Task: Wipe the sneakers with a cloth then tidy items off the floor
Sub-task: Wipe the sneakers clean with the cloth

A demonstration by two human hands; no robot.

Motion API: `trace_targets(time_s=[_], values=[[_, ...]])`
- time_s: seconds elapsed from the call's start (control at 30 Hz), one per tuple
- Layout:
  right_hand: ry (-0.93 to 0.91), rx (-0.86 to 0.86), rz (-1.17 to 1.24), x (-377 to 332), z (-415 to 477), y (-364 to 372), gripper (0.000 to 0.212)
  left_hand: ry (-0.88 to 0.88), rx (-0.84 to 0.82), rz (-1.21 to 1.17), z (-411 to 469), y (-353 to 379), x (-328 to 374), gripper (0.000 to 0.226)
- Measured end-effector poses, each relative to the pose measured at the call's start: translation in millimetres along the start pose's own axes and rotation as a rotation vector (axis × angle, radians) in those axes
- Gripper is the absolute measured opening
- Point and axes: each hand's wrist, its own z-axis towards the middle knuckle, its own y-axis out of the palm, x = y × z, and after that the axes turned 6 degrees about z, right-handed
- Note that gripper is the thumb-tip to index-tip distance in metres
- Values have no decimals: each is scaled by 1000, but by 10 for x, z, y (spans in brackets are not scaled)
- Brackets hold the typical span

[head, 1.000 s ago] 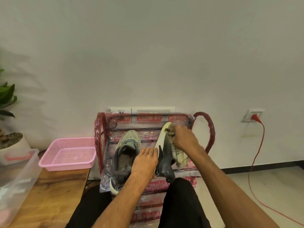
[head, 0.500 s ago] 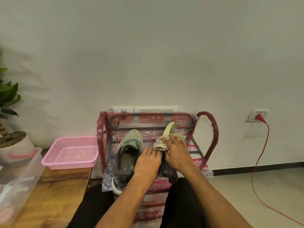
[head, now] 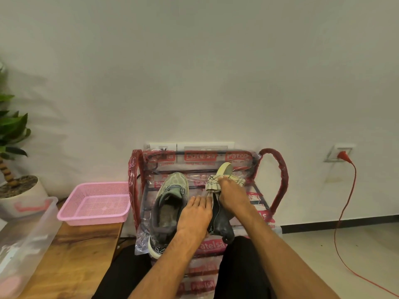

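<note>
White wall backs a red wrapped rack (head: 278,182). On the rack, the left hand (head: 194,214) lies flat, fingers straight, against the tipped sneaker (head: 222,223); the right hand (head: 233,197) bunches a checked cloth (head: 212,183) onto it. A second sneaker (head: 170,203) sits upright alongside, and a pink basket (head: 95,203) stands left of the rack.

Soft, even indoor light, moderately bright. The plant (head: 13,130) throws a faint feathery shadow on the wall (head: 194,61) at left. Small glints show on the plastic wrap (head: 200,175) of the rack (head: 280,180). Wide-angle bending curves the edges; the clear bin (head: 26,234) at lower left looks smeared
</note>
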Motion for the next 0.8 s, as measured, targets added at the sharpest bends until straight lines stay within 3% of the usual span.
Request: trace_targets(time_s=[0.07,0.17,0.27,0.5,0.6,0.7,0.8], values=[[35,-106,125,51,1,-203,34,-6,-5,-5,-3,-8,-2,100],[39,-134,271,136,-18,-692,22,-6,-4,-4,0,-16,5,97],[-3,-175,342,76,-129,-1245,23,-9,-7,5,-10,-28,2,97],[33,-29,640,-52,-197,-1761,10,0,-28,-9,-31,-66,13,84],[91,-91,488,-62,-87,-1423,17,-9,-18,-26,-45,-89,17,73],[52,6,273,-49,-40,-1009,24,7,-40,12,-24,-66,8,76],[20,34,204,5,-54,-714,19,6,-59,22,-12,-53,6,82]])
